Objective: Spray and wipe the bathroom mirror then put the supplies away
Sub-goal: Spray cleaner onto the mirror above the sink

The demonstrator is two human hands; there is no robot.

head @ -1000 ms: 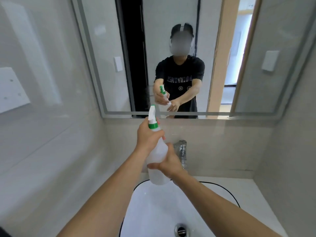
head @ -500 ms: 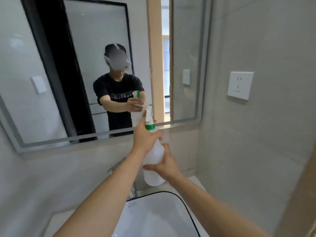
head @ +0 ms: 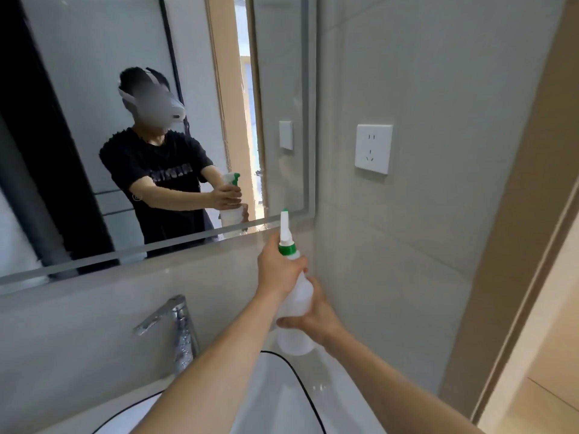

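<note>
The step in hand looks like the spraying of the mirror (head: 131,89), which fills the upper left of the frame. To do it well, the person would keep the nozzle aimed squarely at the glass, above its lower edge, and steady the base so the mist lands evenly and not on the tiled wall at right. The spray bottle (head: 296,296) stands nearly upright at lower centre, above the basin (head: 282,399) and right of the tap (head: 175,327). The left hand (head: 279,270) is clamped round its neck just below the green collar; whether a finger is on the trigger cannot be told. The right hand (head: 316,317) cups the lower body, fingers wrapped behind it.
</note>
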